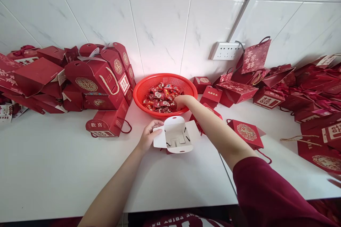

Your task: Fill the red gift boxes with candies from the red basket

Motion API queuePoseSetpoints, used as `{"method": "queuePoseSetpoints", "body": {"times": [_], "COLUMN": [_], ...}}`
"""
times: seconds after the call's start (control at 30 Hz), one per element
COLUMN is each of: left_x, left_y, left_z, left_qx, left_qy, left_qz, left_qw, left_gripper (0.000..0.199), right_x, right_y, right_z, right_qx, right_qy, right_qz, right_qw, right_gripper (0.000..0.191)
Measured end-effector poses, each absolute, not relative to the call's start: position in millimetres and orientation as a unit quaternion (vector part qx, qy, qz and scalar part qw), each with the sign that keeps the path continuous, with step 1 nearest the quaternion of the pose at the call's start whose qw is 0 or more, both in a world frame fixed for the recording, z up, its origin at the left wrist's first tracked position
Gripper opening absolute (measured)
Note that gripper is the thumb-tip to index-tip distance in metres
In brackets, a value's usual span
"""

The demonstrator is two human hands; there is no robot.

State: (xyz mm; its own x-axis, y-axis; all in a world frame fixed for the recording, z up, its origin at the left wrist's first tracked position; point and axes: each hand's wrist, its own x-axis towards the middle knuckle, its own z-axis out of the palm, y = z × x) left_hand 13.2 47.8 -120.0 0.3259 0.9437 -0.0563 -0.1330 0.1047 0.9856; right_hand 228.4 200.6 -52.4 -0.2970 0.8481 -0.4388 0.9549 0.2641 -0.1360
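Observation:
My left hand (pixel 149 136) pinches the left flap of an open gift box (pixel 178 137) whose white inside faces up; no candy shows in it. Behind the box stands a red plastic basket (pixel 138 96) holding many red-wrapped candies (pixel 162 97). My right hand (pixel 182 102) reaches into the right side of the basket among the candies. Its fingers are hidden there, so whether they hold anything does not show.
Stacked red boxes (pixel 93 81) fill the left back, with one box (pixel 108 122) in front. More boxes (pixel 245 133) lie at the right. A power strip (pixel 227 51) is on the tiled wall. Part of another hand (pixel 334 181) shows at the right edge.

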Motion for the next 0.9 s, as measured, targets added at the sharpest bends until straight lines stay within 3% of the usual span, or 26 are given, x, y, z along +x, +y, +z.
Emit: {"method": "queuePoseSetpoints", "body": {"times": [0.33,0.53,0.67,0.9], "left_x": [12,13,14,15], "left_y": [45,45,46,49], "left_z": [-113,-114,-113,-115], "left_qx": [0.476,0.487,0.490,0.490], "left_qy": [0.393,0.403,0.408,0.414], "left_qz": [0.443,0.434,0.431,0.422], "left_qw": [0.650,0.642,0.639,0.641], "left_gripper": [0.023,0.018,0.018,0.020], "right_x": [259,270,270,269], "right_y": [157,106,74,50], "right_z": [-37,-31,-19,-9], "right_qx": [0.543,0.392,0.358,0.396], "right_qy": [0.803,0.702,0.665,0.714], "right_qz": [-0.210,-0.412,-0.464,-0.400], "right_qw": [-0.129,-0.429,-0.463,-0.417], "right_gripper": [0.025,0.030,0.037,0.029]}}
